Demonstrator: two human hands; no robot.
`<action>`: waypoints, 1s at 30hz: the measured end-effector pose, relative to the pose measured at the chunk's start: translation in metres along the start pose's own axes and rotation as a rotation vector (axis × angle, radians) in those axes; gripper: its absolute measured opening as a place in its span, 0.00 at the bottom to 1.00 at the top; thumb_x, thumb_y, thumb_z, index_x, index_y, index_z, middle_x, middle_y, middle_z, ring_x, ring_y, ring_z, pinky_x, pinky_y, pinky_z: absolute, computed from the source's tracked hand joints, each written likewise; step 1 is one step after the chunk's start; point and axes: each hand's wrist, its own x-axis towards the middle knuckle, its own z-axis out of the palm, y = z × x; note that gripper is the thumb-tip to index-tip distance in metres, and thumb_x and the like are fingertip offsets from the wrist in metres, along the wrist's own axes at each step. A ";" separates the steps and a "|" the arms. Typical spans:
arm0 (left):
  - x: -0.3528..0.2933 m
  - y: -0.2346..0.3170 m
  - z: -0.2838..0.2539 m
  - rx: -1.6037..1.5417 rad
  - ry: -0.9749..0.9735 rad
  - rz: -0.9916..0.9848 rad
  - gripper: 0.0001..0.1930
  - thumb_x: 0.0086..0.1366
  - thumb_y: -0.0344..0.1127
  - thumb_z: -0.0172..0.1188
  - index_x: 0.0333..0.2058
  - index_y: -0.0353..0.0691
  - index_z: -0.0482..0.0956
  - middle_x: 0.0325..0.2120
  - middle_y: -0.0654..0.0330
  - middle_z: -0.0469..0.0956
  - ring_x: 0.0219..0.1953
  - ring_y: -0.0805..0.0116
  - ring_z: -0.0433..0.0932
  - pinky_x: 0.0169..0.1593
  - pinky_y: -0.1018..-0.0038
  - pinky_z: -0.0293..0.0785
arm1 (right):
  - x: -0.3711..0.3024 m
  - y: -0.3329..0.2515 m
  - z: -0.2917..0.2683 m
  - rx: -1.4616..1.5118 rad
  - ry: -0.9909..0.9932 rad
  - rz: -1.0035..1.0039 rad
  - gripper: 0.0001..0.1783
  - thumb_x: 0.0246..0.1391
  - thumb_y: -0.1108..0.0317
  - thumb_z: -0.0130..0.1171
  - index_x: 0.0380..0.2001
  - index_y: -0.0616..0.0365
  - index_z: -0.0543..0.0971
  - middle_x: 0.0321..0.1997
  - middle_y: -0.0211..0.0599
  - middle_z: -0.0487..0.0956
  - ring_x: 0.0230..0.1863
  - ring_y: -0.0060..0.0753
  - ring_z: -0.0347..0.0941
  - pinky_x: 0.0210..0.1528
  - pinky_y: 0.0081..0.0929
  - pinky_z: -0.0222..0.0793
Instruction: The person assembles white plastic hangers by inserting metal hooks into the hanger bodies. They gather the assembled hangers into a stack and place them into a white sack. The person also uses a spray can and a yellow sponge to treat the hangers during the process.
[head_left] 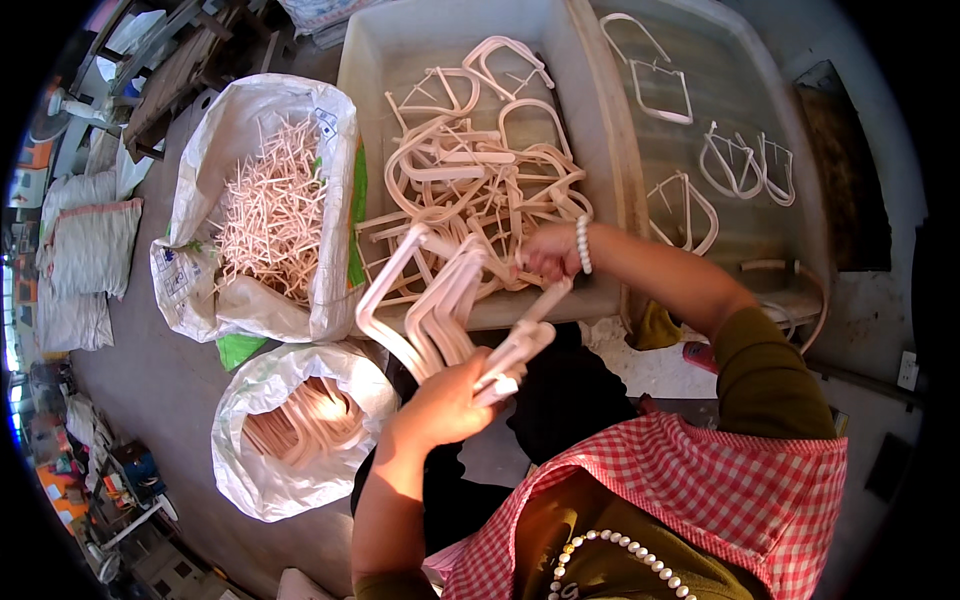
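Note:
My left hand [448,402] is closed round a bundle of bent pale pink plastic pieces [438,318], nested side by side, with their thick ends sticking out to the right. Just above those ends, my right hand [553,250] has its fingers curled together at the near side of the bin; what they grip is hidden. Under and beyond both hands, a tangle of curved pink plastic frames [450,172], some with thin cross-bars, lies in a large pale bin [362,60].
Left of the bin stands a white sack [330,110] of thin pink sticks [275,205]. Nearer me, another white sack [250,480] holds bent pink pieces [305,425]. Several pink frames [660,92] lie in a second bin [800,110] at the right. Stuffed sacks [92,245] sit far left.

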 end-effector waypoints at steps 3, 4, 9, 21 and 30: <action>-0.001 0.007 0.004 0.172 0.060 0.009 0.26 0.48 0.31 0.59 0.49 0.39 0.67 0.34 0.43 0.77 0.40 0.43 0.76 0.42 0.57 0.72 | -0.030 -0.001 -0.008 0.554 -0.143 -0.469 0.11 0.59 0.70 0.43 0.38 0.63 0.73 0.12 0.16 0.57 0.09 0.13 0.47 0.12 0.15 0.44; 0.000 0.008 0.005 0.204 0.092 0.031 0.26 0.48 0.30 0.59 0.49 0.39 0.67 0.34 0.43 0.77 0.40 0.43 0.76 0.42 0.57 0.72 | -0.036 0.001 -0.012 0.756 -0.209 -0.610 0.10 0.59 0.71 0.42 0.38 0.63 0.72 0.12 0.16 0.57 0.09 0.14 0.47 0.12 0.15 0.43; 0.005 0.007 0.012 0.246 0.106 -0.047 0.25 0.49 0.27 0.59 0.49 0.39 0.68 0.35 0.45 0.78 0.41 0.45 0.76 0.43 0.57 0.72 | -0.022 0.020 -0.003 1.493 -0.660 -0.639 0.10 0.60 0.70 0.40 0.38 0.62 0.71 0.13 0.17 0.55 0.10 0.15 0.46 0.13 0.16 0.43; -0.020 -0.020 -0.025 -0.493 0.567 -0.201 0.20 0.51 0.31 0.64 0.42 0.35 0.70 0.29 0.57 0.77 0.32 0.68 0.77 0.37 0.71 0.73 | -0.036 0.034 -0.063 -2.050 0.587 -0.168 0.15 0.51 0.63 0.46 0.30 0.59 0.81 0.32 0.44 0.81 0.33 0.50 0.76 0.39 0.41 0.71; -0.006 -0.018 -0.033 -0.930 0.764 -0.061 0.17 0.54 0.28 0.62 0.43 0.32 0.72 0.33 0.58 0.75 0.35 0.68 0.76 0.42 0.74 0.72 | -0.113 -0.143 0.073 -0.304 0.264 -1.904 0.12 0.58 0.63 0.51 0.32 0.63 0.73 0.26 0.32 0.75 0.25 0.29 0.70 0.31 0.31 0.68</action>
